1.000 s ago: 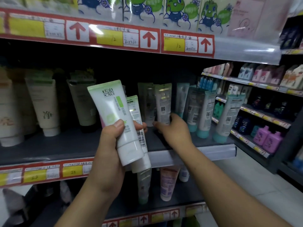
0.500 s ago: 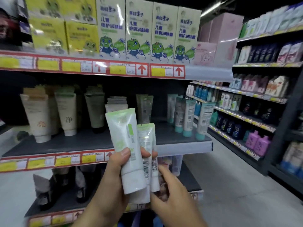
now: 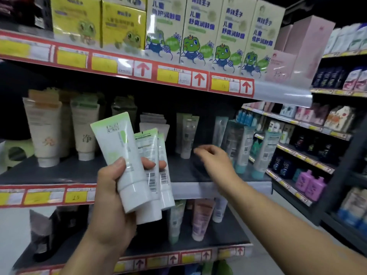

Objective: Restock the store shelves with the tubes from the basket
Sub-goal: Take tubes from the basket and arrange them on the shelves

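Observation:
My left hand [image 3: 111,197] grips three white tubes with green tops [image 3: 127,159], caps down, in front of the middle shelf [image 3: 59,173]. Two of them show barcodes. My right hand [image 3: 215,158] reaches over the same shelf with fingers loosely curled and nothing in it, close to a pale tube [image 3: 187,135] standing there. More tubes stand on that shelf: cream ones [image 3: 44,133] at the left and teal-capped ones [image 3: 244,147] at the right. The basket is out of view.
Boxes with a green frog print [image 3: 200,32] fill the shelf above. A lower shelf [image 3: 198,235] holds pink and green tubes. At the right, another rack [image 3: 309,155] carries bottles and packets, with an aisle floor beside it.
My right hand left the tubes in my left hand and stretched forward over the middle shelf. The view has come closer to the shelf again.

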{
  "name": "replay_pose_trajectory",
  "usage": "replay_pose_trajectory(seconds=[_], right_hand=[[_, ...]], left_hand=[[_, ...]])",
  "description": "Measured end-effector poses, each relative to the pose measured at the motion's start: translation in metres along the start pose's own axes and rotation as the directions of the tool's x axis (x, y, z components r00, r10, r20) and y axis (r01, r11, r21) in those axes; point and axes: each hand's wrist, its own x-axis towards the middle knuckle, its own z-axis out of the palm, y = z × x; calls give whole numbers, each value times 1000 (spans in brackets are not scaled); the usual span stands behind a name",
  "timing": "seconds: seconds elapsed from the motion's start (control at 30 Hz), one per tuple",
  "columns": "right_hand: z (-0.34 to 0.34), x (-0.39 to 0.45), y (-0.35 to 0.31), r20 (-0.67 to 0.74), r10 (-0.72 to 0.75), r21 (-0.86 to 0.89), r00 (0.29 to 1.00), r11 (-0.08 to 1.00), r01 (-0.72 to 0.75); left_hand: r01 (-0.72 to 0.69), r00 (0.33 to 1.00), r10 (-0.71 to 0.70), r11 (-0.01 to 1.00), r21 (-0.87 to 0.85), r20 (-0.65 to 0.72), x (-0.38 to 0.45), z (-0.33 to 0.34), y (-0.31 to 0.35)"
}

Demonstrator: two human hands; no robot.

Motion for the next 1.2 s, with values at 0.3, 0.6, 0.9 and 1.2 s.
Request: replay_pose_trajectory(seconds=[0.3, 0.6, 0.9, 1.2], right_hand=[[50, 103, 49, -67, 189, -59, 980, 980, -193], [56, 117, 60, -76, 121, -238, 990, 962, -135], [51, 103, 46, 100, 199, -178, 975, 968, -179], [45, 103, 49, 103, 165, -304, 981, 944, -127]], left_hand=[[41, 999, -41, 999, -37, -22, 36, -18, -6], [110, 994, -110, 993, 46, -2, 33, -34, -5], [89, 996, -89, 996, -7, 4, 27, -35, -5], [59, 998, -58, 998, -10, 35, 25, -33, -7]])
